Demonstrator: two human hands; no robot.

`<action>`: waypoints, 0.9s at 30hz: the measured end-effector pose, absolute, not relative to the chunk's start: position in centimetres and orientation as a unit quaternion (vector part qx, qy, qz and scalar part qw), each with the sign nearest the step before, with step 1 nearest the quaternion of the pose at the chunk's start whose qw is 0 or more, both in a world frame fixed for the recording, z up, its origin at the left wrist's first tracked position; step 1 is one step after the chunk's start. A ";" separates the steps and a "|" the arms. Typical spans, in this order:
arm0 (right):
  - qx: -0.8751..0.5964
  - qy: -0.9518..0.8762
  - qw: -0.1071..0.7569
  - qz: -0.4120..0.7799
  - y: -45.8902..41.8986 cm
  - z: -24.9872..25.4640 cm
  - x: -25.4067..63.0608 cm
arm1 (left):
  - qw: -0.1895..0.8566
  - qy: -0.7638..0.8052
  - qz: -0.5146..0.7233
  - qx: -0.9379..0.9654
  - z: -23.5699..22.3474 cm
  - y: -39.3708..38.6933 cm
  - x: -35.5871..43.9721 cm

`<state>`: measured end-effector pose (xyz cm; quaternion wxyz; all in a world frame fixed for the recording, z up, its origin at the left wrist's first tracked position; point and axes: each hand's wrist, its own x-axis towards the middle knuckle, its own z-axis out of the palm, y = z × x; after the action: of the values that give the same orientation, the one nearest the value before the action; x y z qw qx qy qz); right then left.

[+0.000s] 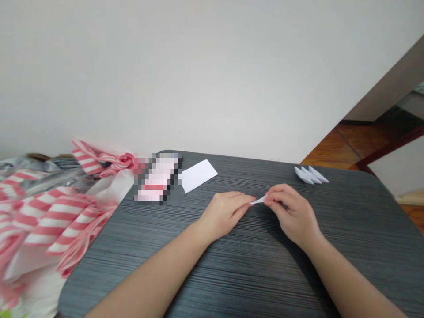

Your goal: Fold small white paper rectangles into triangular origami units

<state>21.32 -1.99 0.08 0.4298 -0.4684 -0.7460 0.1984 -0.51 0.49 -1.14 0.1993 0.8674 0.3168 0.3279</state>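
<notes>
A small piece of folded white paper (259, 200) spans the gap between my two hands, just above the dark table. My left hand (228, 213) pinches its left end, fingers pressed together. At the other end, my right hand (291, 212) grips it between thumb and fingertips. Much of the paper is hidden by my fingers. Beyond my left hand lies a flat white paper rectangle (199, 176). Several pointed folded paper pieces (311, 175) sit nested together behind my right hand.
The dark wood-grain table (212, 282) meets a pale wall (212, 79) at the back. A blurred-out phone-like object (158, 179) lies at the table's left rear. Pink-and-white striped cloth (56, 216) is heaped beside the left edge. Brown floor (327, 148) shows at right.
</notes>
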 end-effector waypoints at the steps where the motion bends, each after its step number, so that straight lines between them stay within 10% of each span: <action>1: -0.469 -0.746 0.428 0.201 -2.0 0.1 21.4 | 0.200 0.317 0.329 0.867 -1.1 0.5 -0.5; 27: -0.464 -0.716 0.453 0.259 -1.9 -0.6 21.5 | 0.156 0.302 0.388 0.857 -1.0 0.4 -0.5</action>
<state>21.51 -1.90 -0.62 0.4529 -0.4644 -0.7156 0.2592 -0.52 0.37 -0.95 0.1556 0.8565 0.3025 0.3882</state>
